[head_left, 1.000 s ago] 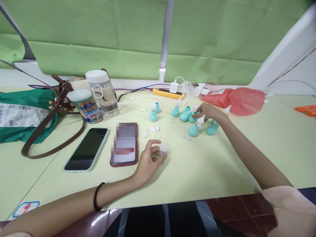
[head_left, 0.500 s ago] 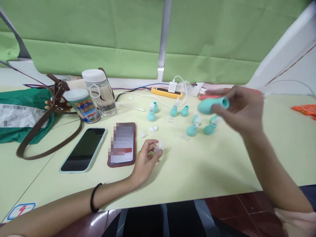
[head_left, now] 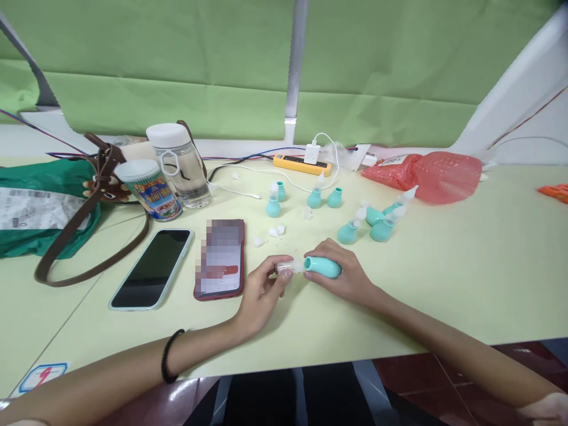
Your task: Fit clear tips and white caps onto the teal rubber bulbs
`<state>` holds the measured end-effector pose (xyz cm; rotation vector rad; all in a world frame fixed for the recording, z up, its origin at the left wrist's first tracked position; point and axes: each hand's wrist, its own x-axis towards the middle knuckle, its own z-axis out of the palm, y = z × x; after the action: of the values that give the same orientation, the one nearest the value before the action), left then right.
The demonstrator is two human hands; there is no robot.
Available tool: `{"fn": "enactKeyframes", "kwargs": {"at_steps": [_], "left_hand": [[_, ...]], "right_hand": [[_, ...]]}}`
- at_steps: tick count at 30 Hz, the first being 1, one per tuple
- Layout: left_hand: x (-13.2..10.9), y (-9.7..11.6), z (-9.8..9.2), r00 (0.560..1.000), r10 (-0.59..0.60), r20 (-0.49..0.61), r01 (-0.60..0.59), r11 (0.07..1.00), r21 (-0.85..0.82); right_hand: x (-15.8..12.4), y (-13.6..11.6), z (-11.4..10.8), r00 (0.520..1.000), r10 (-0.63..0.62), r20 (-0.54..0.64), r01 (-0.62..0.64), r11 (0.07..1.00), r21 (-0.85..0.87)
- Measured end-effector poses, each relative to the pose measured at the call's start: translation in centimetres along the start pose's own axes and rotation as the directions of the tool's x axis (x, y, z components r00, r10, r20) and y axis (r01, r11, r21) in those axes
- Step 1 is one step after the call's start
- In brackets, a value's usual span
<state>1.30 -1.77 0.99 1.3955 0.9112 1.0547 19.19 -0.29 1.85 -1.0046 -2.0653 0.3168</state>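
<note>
The 2 hands are near each other over the table (head_left: 412, 296). The left hand (head_left: 258, 299) pinches a clear tube (head_left: 285, 268) between thumb and fingers. The right hand (head_left: 352, 277) is wrapped around a teal bulb (head_left: 323, 267), lying sideways with its open mouth towards the tube's tip, just beside it; whether they touch, I cannot tell. Other bulbs (head_left: 347, 232) stand beyond the hands; 2 phones (head_left: 151, 270) lie left of the left hand.

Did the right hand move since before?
Yes. Against the power strip, the right hand, holding a teal bulb, moved left and towards the table's near edge.
</note>
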Motion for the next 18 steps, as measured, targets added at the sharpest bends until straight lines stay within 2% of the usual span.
{"fn": "enactKeyframes", "kwargs": {"at_steps": [6,11,14,18], "left_hand": [[-0.15,0.03,-0.06,0.999,0.001,0.045,-0.004,0.998,0.067],[0.06,-0.17,-0.2,0.997,0.009,0.078,-0.018,0.993,0.117],[0.25,-0.52,-0.36,0.994,0.045,0.099,-0.061,0.984,0.167],[0.3,-0.74,-0.56,0.985,0.1,0.144,-0.133,0.961,0.242]], "right_hand": [[-0.58,-0.13,0.18,0.992,-0.047,0.12,0.053,0.998,-0.042],[-0.94,0.21,0.49,0.995,-0.056,0.086,0.06,0.997,-0.045],[-0.94,0.1,0.62,0.996,0.002,0.09,-0.005,0.999,0.033],[-0.81,-0.36,0.47,0.974,0.15,0.167,-0.18,0.966,0.183]]}}
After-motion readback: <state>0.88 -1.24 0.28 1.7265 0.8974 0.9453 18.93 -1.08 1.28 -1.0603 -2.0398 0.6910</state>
